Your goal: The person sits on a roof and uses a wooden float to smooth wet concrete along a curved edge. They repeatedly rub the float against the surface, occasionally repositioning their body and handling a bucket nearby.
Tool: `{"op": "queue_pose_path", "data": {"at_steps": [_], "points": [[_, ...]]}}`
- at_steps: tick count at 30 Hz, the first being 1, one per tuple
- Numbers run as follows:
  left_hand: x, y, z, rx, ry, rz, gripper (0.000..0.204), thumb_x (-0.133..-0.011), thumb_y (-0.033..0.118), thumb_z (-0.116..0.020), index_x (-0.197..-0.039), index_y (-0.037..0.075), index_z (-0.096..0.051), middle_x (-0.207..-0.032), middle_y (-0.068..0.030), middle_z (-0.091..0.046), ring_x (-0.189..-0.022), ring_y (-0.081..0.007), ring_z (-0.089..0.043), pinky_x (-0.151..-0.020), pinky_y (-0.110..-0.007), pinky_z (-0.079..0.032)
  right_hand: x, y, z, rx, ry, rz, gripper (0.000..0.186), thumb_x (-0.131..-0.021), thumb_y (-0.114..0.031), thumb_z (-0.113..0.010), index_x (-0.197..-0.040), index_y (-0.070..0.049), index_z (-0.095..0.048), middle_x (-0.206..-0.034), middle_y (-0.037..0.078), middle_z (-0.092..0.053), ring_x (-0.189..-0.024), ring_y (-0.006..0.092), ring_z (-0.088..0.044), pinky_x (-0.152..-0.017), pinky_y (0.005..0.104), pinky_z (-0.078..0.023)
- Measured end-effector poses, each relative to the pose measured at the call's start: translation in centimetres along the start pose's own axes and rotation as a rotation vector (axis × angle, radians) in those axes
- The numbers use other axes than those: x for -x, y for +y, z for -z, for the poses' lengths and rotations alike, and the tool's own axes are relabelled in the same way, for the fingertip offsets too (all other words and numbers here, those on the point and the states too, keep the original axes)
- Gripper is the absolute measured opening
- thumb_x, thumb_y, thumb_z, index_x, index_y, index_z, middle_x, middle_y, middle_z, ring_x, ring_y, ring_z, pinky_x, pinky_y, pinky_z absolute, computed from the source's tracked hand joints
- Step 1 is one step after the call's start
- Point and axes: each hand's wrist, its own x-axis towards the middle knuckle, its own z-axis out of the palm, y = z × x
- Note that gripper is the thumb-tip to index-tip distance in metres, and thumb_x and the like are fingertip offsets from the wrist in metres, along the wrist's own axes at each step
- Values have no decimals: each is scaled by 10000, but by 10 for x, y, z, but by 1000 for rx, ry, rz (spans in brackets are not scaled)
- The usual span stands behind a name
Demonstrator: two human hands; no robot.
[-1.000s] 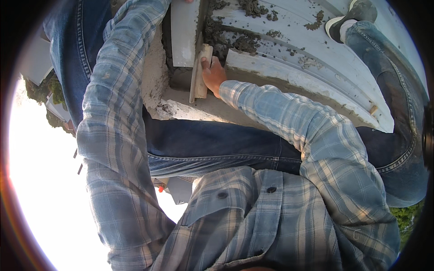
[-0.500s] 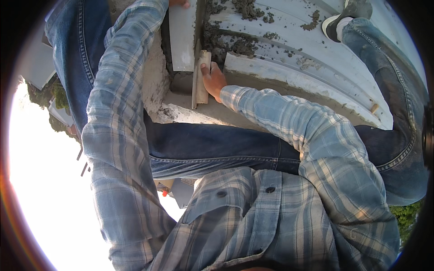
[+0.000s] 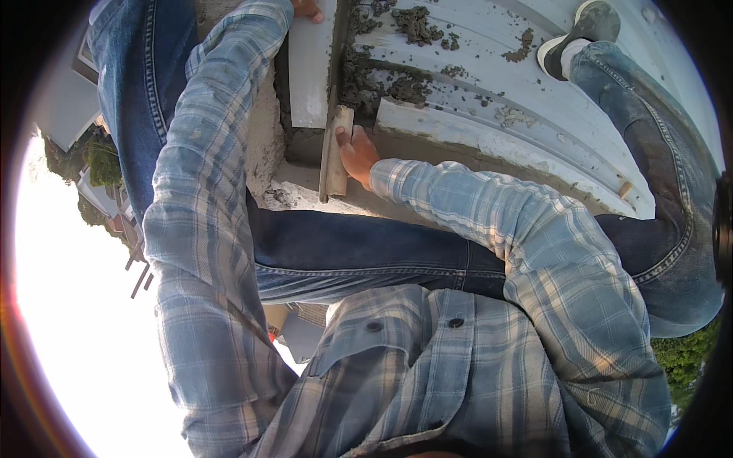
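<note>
Head view | right hand [image 3: 357,155] grasps a wooden float [image 3: 337,156], near the ribbed sheet's [image 3: 496,69] lower-left corner | left hand [image 3: 308,10] touches a white board [image 3: 309,84], grip unclear | grey strip [image 3: 458,162] seems smoothed; loose mortar clumps [image 3: 416,27] on the sheet look unworked

Over the last second, the right hand's grip [image 3: 356,158] drew the float [image 3: 337,156] back toward the person's body, leaving its far end alongside a shorter stretch of the pale board [image 3: 309,76] than before. The whole scene also sat slightly lower in the view (the board and the white trim [image 3: 489,145] had slid together, as if the head had tipped). More of the left hand [image 3: 307,9] had entered at the upper edge, and a small red object [image 3: 272,337] had slipped partly behind the left sleeve [image 3: 202,229].
</note>
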Motion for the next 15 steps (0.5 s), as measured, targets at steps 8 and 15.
{"op": "queue_pose_path", "data": {"at_steps": [8,15], "points": [[-2,24,-15,-170,2,85,1447,-472,248,-1009,-1615,165,-125,-1695,-35,-91,-1558,-245,-114,-1259,-473,-206,-9,-113,97,-98,499,312,519,-1057,-438,-363,-1278,3,-523,-1248,345,-592,-1176,525,-544,-1003,552,-412],[-1,32,-25,-336,199,153,882,-810,217,-801,-1557,213,-332,-1691,-6,-137,-1549,-225,-170,-1242,-466,-260,-2,-321,249,-557,535,1113,497,-1029,-383,-487,-1386,-37,-513,-1267,195,-638,-1124,384,-626,-945,436,-505]]}}
